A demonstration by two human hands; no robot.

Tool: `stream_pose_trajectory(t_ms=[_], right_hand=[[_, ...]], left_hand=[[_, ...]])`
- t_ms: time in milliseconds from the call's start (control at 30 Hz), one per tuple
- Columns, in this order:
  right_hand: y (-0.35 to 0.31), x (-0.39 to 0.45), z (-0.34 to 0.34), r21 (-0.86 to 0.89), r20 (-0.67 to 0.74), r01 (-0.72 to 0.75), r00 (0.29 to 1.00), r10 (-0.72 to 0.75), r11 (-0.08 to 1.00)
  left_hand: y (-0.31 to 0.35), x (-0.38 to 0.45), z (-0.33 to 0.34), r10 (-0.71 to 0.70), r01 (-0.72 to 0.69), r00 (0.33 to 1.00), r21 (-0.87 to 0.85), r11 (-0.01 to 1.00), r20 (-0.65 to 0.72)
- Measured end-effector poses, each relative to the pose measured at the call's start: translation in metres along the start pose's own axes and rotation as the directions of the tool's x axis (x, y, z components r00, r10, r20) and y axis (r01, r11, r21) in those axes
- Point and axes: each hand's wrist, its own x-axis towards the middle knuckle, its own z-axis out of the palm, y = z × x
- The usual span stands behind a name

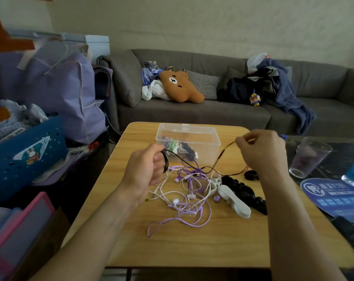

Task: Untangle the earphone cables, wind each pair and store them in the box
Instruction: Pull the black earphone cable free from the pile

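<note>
Left hand point(146, 169) grips black coil point(166, 163); right hand point(261, 151) pinches cable point(222, 154) taut, so loops wind evenly.

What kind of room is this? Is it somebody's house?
Most likely a home living room: a grey sofa holds a bear cushion and a checked pillow, with clothes and bags piled around a small wooden table.

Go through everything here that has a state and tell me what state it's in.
Left hand: grip on coiled black cable.
Right hand: pinching the black earphone cable.
Clear plastic box: open, wound earphones inside.
Purple and white earphones: tangled on table.
Plastic cup: upright.
</note>
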Motion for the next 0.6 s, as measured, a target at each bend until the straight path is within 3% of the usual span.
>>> stream_pose_trajectory(t_ms=[67, 133, 167, 267, 367, 467, 600], right_hand=[[0.004, 0.0, 0.002, -0.204, 0.182, -0.075, 0.977, 0.114, 0.976], [0.003, -0.003, 0.004, -0.311, 0.33, -0.087, 0.924, 0.194, 0.946], [-0.002, -0.004, 0.004, -0.268, 0.353, -0.059, 0.923, 0.155, 0.962], [-0.026, -0.016, 0.005, 0.094, 0.281, 0.187, 0.937, -0.206, 0.978], [-0.05, -0.033, 0.008, 0.478, 0.436, 0.211, 0.786, -0.439, 0.853], [-0.055, -0.042, 0.015, 0.54, 0.579, 0.147, 0.649, -0.493, 0.829], [-0.054, -0.04, 0.022, 0.512, 0.486, 0.219, 0.723, -0.49, 0.831]], left_hand=[[0.004, -0.001, 0.001, -0.078, 0.084, 0.996, -0.209, 0.974, 0.039], [0.004, 0.0, 0.001, -0.099, 0.108, 0.994, -0.275, 0.955, 0.046], [0.004, -0.001, 0.001, -0.096, 0.103, 0.995, -0.258, 0.961, 0.041], [0.003, -0.003, 0.006, -0.072, 0.075, 0.997, -0.152, 0.986, 0.027], [0.003, -0.006, 0.011, -0.069, 0.079, 0.996, -0.174, 0.982, 0.06], [0.007, -0.006, 0.009, -0.105, 0.154, 0.982, -0.349, 0.924, 0.155], [0.016, -0.003, 0.003, -0.089, 0.217, 0.969, -0.613, 0.76, 0.233]])
